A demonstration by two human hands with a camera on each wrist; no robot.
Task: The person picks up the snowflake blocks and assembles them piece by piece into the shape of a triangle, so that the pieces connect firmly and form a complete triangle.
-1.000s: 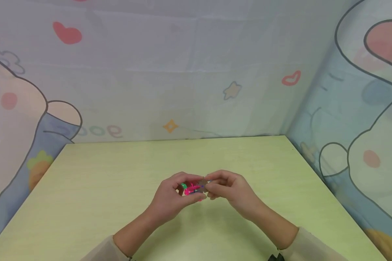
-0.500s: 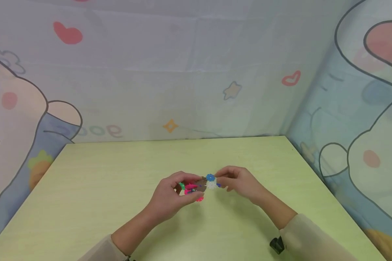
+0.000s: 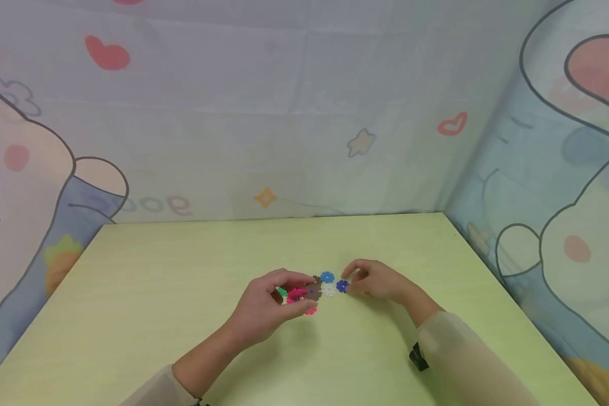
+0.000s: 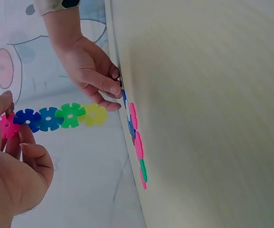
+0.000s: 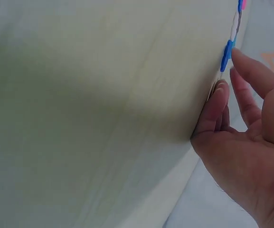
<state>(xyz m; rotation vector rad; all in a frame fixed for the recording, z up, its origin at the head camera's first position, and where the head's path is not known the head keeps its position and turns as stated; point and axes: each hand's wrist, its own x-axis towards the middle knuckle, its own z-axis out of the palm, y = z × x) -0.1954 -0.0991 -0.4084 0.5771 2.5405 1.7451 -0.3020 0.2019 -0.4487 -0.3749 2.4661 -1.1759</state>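
Note:
My left hand (image 3: pixel 270 307) pinches the pink end of a chain of interlocking snowflake discs (image 4: pixel 70 115), with a brown disc (image 4: pixel 10 110) also at its fingertips. The chain goes from pink through blue and green to yellow, its yellow end toward the table. Flat under and beside that hand lie joined discs, among them a brown one (image 3: pixel 312 291), a light blue one (image 3: pixel 327 277), a white one (image 3: pixel 329 289) and a pink one (image 3: pixel 310 310). My right hand (image 3: pixel 378 280) has its thumb and finger apart, fingertips right at the edge of a dark blue disc (image 3: pixel 342 286).
A pale yellow-green table (image 3: pixel 182 265) spreads under both hands. Behind it hangs a printed cloth (image 3: pixel 304 113) with hearts and stars, and cartoon-figure cloths flank both sides. A small black object (image 3: pixel 418 357) sits at the right sleeve.
My right hand has drawn away from my left toward the right, uncovering the light blue, white and dark blue discs. The left hand has stayed nearly in place.

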